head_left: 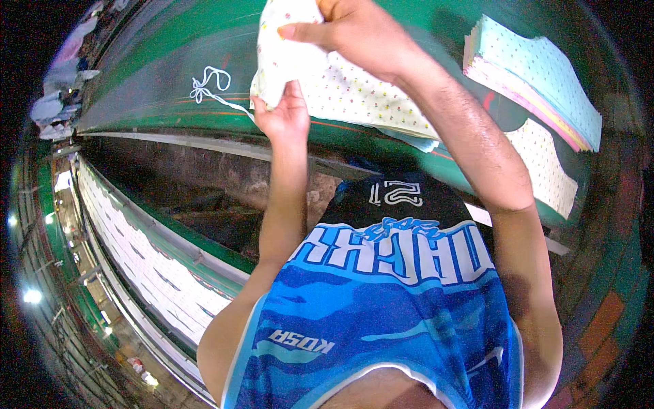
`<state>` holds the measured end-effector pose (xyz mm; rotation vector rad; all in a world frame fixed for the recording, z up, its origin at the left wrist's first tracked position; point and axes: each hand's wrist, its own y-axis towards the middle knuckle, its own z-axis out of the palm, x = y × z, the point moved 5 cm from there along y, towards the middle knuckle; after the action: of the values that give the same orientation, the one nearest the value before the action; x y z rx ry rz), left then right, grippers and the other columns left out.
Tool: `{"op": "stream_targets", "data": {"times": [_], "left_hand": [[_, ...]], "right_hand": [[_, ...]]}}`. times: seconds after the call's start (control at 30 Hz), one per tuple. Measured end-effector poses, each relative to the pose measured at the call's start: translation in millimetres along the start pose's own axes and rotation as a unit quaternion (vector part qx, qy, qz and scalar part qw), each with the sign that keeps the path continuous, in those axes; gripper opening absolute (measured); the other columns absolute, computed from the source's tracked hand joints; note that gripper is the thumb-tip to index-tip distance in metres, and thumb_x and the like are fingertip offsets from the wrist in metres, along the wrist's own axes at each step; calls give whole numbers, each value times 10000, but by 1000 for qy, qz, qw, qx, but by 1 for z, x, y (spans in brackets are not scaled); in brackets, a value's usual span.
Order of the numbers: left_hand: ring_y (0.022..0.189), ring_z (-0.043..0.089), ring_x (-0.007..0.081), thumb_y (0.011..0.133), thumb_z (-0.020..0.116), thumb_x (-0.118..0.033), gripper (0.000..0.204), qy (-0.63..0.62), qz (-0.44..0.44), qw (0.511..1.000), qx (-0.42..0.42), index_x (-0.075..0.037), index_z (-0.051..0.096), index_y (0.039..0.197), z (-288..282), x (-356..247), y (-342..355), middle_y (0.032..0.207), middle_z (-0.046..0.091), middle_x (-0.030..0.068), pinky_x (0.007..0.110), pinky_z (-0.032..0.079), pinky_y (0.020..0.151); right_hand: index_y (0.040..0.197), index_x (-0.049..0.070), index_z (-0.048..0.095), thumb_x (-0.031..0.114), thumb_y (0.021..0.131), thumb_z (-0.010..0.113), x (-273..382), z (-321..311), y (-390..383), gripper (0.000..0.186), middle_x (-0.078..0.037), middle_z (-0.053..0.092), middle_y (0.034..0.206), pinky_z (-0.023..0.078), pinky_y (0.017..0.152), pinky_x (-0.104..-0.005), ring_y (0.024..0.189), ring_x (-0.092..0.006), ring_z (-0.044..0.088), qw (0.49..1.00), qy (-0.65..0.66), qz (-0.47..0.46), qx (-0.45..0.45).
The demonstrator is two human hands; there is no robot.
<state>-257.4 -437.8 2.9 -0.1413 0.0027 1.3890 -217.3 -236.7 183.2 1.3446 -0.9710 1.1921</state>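
Observation:
A folded piece of white cloth with small coloured dots (281, 61) is raised above the green table. My right hand (357, 37) grips its upper right part, the thumb pressed on the front and the other fingers partly hidden. At its lower edge, my left hand (283, 119) holds the cloth with fingers and thumb. Beneath and to the right lies more cream printed cloth (371, 99), spread along the table. A thin white cord (210, 85) trails leftward from beside my left hand and ends in loops on the table.
On the right of the green table (150, 88) stands a thick stack of cut fabric, pale blue on top (535, 78), with pink and yellow layers below. A cream printed piece (548, 160) lies nearer me. Another long table with white printed fabric (150, 266) runs along the lower left.

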Motion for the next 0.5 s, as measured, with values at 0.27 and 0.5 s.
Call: {"op": "stream_targets", "data": {"times": [0.27, 0.5], "left_hand": [[1267, 677, 368, 1130, 461, -228, 402, 310, 94, 940, -106, 87, 548, 1365, -37, -94, 98, 1351, 683, 221, 524, 573, 1088], [1203, 708, 319, 1031, 667, -79, 277, 445, 103, 887, -69, 70, 622, 1261, 4, -112, 121, 1288, 704, 214, 458, 603, 1048]], "right_hand": [[1097, -20, 711, 43, 1032, 663, 25, -70, -41, 103, -46, 751, 997, 547, 753, -243, 862, -97, 694, 982, 173, -19, -74], [1018, 49, 694, 63, 1006, 713, -23, -139, -81, 26, 40, 637, 811, 336, 584, -230, 661, -40, 489, 983, 73, 65, -153]]}}
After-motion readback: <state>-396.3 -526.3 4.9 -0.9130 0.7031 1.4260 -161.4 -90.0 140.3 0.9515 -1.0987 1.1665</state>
